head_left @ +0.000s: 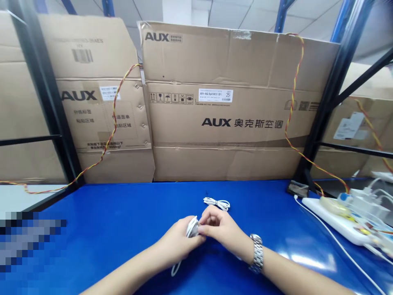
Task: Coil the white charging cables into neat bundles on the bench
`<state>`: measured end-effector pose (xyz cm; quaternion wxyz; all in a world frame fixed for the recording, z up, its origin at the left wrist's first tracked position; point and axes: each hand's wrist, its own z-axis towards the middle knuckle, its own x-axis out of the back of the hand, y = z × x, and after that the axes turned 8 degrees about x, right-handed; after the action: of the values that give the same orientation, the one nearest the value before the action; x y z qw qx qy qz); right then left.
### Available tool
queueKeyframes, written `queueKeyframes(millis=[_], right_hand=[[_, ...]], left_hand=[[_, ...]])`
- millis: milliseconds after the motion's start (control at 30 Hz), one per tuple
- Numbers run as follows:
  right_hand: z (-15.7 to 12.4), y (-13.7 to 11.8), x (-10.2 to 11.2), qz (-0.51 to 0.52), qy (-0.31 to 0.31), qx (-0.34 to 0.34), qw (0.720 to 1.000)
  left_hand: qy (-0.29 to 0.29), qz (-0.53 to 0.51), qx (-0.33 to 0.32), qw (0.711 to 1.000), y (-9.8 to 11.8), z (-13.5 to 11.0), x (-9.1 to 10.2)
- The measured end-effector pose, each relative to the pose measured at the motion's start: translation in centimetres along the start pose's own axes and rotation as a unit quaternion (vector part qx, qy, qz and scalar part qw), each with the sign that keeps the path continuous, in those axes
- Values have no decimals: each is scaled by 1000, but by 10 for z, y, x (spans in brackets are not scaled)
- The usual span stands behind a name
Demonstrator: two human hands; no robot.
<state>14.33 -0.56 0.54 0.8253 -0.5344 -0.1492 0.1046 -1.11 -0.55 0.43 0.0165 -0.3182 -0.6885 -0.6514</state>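
Observation:
My left hand (179, 237) is closed around a coiled white cable (192, 228), with a loop of it hanging below the palm. Thumb and fingers of my right hand (222, 229) pinch at the coil's right side; what exactly lies between those fingertips is hidden. A metal watch sits on my right wrist. Just beyond my hands, a second white cable (216, 203) lies on the blue tabletop (129, 221), bundled and bound at its middle with a dark tie.
A white power strip (334, 219) with several plugs and leads stands at the right, its white cord running along the table. Large AUX cardboard boxes (239, 159) form a wall behind. Twisted red-yellow wires (113, 119) hang down them. Black shelf posts (330, 102) flank the table.

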Motion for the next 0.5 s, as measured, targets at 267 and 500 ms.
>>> queueKeyframes(millis=[267, 500], right_hand=[[-5, 2, -5, -24, -2, 2, 1000], [-12, -8, -7, -42, -10, 36, 998]], left_hand=[[-24, 4, 27, 999, 11, -9, 4], [89, -26, -130, 987, 6, -7, 2]])
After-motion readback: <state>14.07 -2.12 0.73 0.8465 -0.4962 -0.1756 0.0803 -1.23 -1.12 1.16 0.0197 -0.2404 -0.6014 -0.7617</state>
